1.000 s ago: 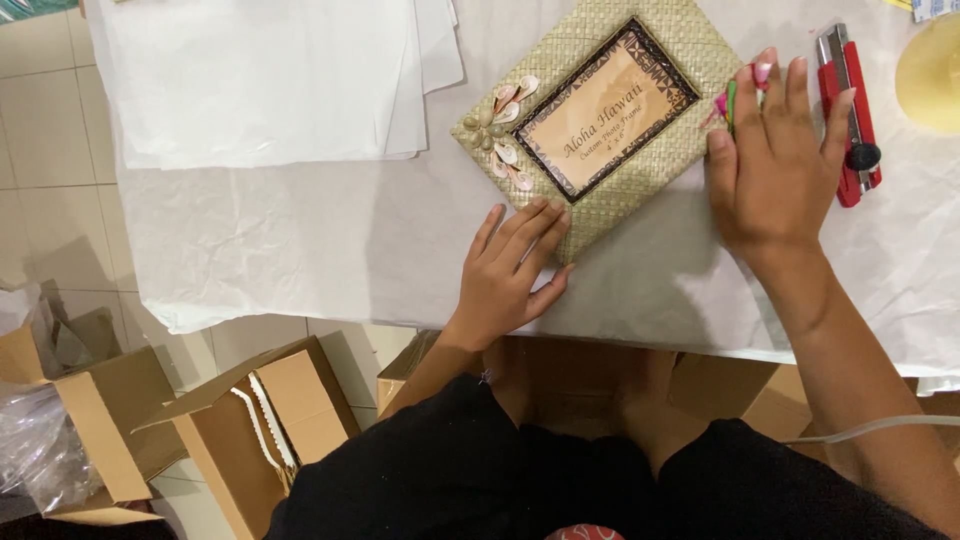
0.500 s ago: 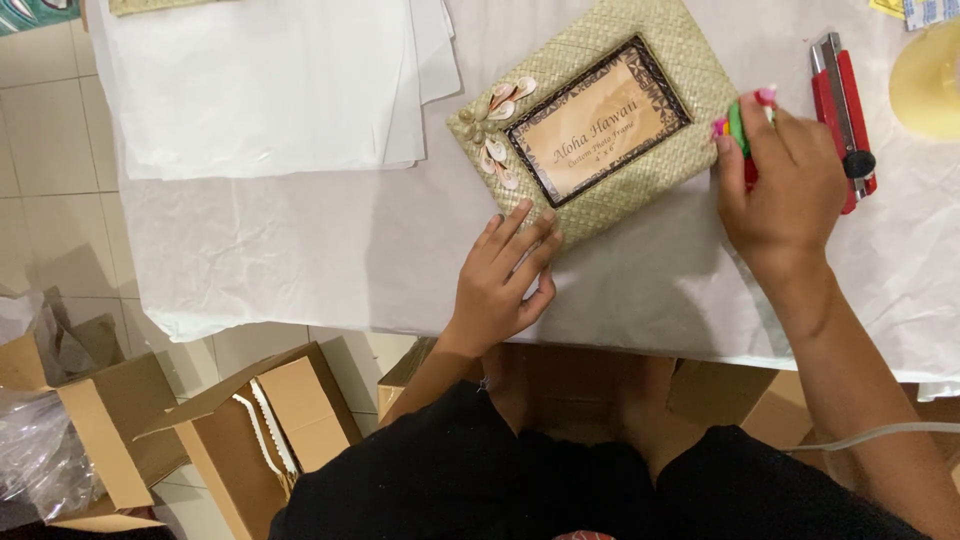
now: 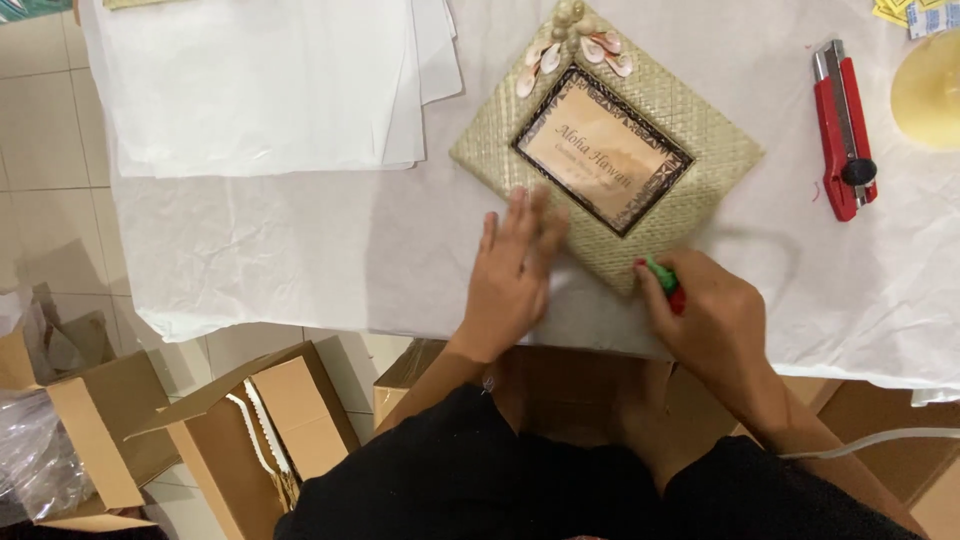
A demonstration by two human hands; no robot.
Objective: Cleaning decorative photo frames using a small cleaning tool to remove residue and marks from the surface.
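- Left hand [image 3: 512,275]: flat, fingers spread, palm down on the white paper sheet [image 3: 330,250], fingertips touching the lower-left edge of the woven frame [image 3: 610,150]. Holds nothing.
- Right hand [image 3: 715,315]: fingers curled shut around a small green and red object [image 3: 664,280]; can't tell what it is, mostly hidden in the fist. It sits at the frame's lowest corner, touching or just beside it.
- Woven frame: lies flat on the sheet near the table's front edge, turned corner-on like a diamond. Dark inner border around a tan printed insert, shell cluster [image 3: 572,45] on the far corner.
- Stack of white paper [image 3: 260,85]: far left part of the table, well apart from both hands.
- Red utility knife [image 3: 843,130]: right of the frame, not touching it.
- Pale yellow round object [image 3: 930,90]: at the right edge, cut off by the view.
- Open cardboard boxes [image 3: 250,430]: on the floor below the table's front edge, left of the person.
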